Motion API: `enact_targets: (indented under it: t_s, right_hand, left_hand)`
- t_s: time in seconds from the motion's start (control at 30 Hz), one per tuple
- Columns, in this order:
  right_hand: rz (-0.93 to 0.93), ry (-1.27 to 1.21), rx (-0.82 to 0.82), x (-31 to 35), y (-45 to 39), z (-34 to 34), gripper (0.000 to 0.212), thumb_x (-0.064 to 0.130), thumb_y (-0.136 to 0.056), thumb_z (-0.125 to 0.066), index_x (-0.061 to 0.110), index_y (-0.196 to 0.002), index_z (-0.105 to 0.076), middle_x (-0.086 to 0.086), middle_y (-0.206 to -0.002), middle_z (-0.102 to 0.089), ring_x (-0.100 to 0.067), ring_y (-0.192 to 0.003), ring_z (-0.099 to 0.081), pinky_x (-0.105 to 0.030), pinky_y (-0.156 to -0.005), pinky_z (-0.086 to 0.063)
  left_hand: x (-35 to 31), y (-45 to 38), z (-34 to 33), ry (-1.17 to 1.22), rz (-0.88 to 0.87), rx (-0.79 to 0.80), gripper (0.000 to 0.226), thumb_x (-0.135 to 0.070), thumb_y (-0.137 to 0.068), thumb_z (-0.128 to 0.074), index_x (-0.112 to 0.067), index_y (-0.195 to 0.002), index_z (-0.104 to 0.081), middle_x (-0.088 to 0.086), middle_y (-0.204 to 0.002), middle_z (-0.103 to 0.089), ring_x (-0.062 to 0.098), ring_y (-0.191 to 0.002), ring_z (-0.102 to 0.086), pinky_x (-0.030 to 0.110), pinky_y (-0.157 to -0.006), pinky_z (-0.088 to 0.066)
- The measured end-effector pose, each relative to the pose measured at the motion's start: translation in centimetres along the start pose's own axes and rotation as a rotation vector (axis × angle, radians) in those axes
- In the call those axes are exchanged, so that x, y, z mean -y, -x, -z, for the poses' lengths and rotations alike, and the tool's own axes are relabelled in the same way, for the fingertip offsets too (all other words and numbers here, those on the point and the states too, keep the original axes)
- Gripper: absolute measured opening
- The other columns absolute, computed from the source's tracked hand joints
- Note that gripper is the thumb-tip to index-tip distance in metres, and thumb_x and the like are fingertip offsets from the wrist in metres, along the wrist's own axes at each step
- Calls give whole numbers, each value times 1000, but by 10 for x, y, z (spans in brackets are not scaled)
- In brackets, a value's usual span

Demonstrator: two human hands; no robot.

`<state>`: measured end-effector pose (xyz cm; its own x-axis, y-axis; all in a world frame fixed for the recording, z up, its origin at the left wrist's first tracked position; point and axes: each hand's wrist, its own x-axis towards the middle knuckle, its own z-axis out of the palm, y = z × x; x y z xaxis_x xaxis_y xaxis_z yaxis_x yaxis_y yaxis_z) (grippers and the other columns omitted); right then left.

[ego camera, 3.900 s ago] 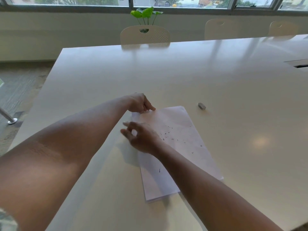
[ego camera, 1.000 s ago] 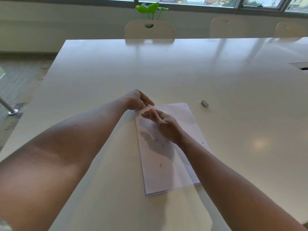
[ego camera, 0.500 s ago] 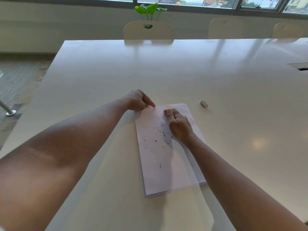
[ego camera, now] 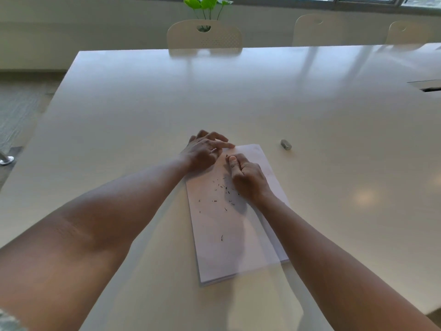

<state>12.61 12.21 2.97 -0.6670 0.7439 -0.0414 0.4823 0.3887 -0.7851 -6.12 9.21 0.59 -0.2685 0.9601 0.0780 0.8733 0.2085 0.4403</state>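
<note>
A stack of white paper (ego camera: 229,235) lies on the pale table (ego camera: 238,96), with several tiny dark flecks (ego camera: 223,187) scattered over its top sheet. My left hand (ego camera: 202,151) rests at the stack's far left corner, its index finger stretched out flat along the far edge. My right hand (ego camera: 248,176) sits on the upper part of the sheet as a loose fist, fingers curled under and thumb pointing away from me. Nothing shows inside it. The two hands are almost touching.
A small grey eraser (ego camera: 286,144) lies on the table to the right of the paper's far corner. Pale chairs (ego camera: 204,34) line the far edge, with a green plant (ego camera: 206,2) behind. A cable slot (ego camera: 429,86) is at the far right.
My right hand has slid left across the sheet toward my left hand. My left hand's fingers have stretched out over the paper's far corner.
</note>
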Motion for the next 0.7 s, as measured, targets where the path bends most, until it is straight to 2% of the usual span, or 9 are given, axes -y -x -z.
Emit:
enact_targets:
  t_s: [0.1, 0.27, 0.37, 0.43, 0.5, 0.6, 0.7]
  right_hand:
    - [18, 31, 15, -2, -2, -1, 31, 31, -106, -35, 19, -123, -58, -12, -120, -64, -29, -114, -55, -35, -93, -42]
    - [97, 76, 105, -4, 4, -6, 32, 32, -105, -37, 22, -128, -57, -11, -131, -62, -29, -128, -50, -41, -108, -39]
    - [145, -44, 199, -2, 15, -7, 28, 33, -104, -41, 24, -119, -63, -2, -114, -71, -20, -108, -63, -35, -96, -49]
    - [149, -146, 119, -1, 13, -3, 28, 33, -104, -43, 23, -114, -66, -1, -104, -73, -17, -97, -66, -37, -89, -53]
    - [117, -145, 11, -4, 1, 3, 29, 33, -104, -41, 22, -117, -64, -6, -102, -72, -22, -96, -65, -39, -87, -53]
    - [64, 55, 41, -14, -16, 8, 35, 33, -104, -36, 20, -131, -54, -11, -128, -63, -29, -124, -53, -41, -104, -42]
    - [114, 160, 146, -19, -18, 3, 39, 32, -104, -34, 23, -139, -50, -4, -149, -48, -24, -143, -34, -40, -117, -29]
  left_hand:
    - [-1, 2, -2, -5, 8, -15, 45, -21, -106, -41, -50, -134, -62, -19, -147, -49, 12, -135, -30, 32, -106, -21]
    - [-2, 1, -3, -22, 23, -28, 47, -20, -104, -41, -50, -133, -62, -21, -146, -49, 12, -135, -32, 37, -110, -25]
    - [-3, 0, -3, -52, 30, -26, 47, -20, -104, -42, -51, -133, -62, -20, -147, -49, 14, -134, -33, 37, -111, -27]
    - [-2, 1, -3, -47, 31, -23, 47, -19, -104, -42, -50, -134, -62, -21, -147, -49, 13, -134, -33, 36, -110, -26]
    - [-2, 2, -4, -28, 33, -29, 48, -19, -104, -41, -50, -134, -62, -22, -147, -49, 10, -134, -31, 34, -110, -24]
    - [-2, 1, -5, -20, 33, -43, 52, -16, -103, -39, -49, -134, -62, -23, -145, -49, 8, -134, -30, 31, -107, -21]
    - [-1, 0, -6, -28, 39, -43, 54, -13, -101, -39, -49, -135, -62, -24, -145, -49, 8, -131, -31, 32, -108, -23]
